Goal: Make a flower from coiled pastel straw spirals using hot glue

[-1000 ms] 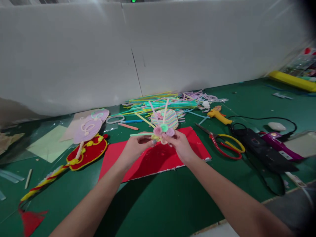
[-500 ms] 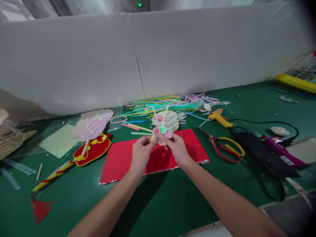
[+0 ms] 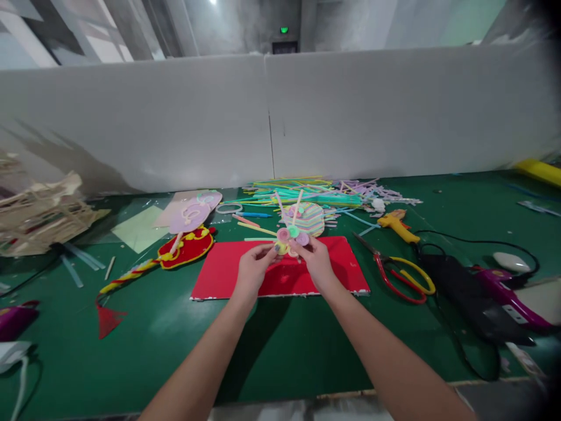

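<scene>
A small piece made of pastel coils [image 3: 293,233], pink, green, purple and yellow, with two thin strips sticking up, is held above a red board [image 3: 228,272]. My left hand [image 3: 253,266] pinches its left side between thumb and fingers. On its right side, my right hand [image 3: 316,260] grips it with the fingertips, close to the purple coil. Behind the piece lies a round striped pastel disc [image 3: 312,219]. Farther back is a pile of thin coloured strips [image 3: 302,194].
Scissors [image 3: 401,275], a yellow glue gun [image 3: 398,225] and a black pouch [image 3: 460,292] lie right. A red-and-yellow ornament [image 3: 186,248], a purple ornament [image 3: 193,213], green paper [image 3: 142,229] and a wooden model [image 3: 44,216] are left. A white partition [image 3: 175,123] stands behind.
The view has tilted up and shifted left, showing more of the table's left side. Both hands still hold the coiled piece in nearly the same pose.
</scene>
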Demonstrator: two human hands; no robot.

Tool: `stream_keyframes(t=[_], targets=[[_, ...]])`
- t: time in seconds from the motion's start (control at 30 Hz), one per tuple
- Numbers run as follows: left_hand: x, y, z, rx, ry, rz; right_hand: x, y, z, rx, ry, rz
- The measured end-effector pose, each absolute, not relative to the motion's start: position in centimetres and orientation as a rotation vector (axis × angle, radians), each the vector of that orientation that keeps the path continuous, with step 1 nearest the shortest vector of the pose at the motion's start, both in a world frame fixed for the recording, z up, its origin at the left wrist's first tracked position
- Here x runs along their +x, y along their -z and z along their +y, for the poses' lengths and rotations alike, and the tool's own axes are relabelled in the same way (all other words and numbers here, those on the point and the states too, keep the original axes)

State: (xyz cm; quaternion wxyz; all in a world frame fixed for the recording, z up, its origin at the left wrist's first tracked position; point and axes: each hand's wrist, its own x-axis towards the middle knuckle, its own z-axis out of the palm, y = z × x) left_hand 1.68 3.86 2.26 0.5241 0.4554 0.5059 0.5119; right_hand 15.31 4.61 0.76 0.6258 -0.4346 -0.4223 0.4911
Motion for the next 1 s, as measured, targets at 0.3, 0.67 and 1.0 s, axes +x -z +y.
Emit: stream_keyframes(t=[0.3,0.67,1.0], targets=[[3.0,-0.8,4.0,1.105,-1.363,1.204,15.4,-0.2,4.9,-0.978,-1.148,-0.967],[-0.1,-1.5,5.6,1.232,-1.227,1.002,16.5,-1.2,4.7,-0.935,-1.282,-1.009],[-1.1,-3.0,4.5,1.258,-1.259,0.931,16.2,-0.9,4.4,-0.911,-1.347,-1.073]])
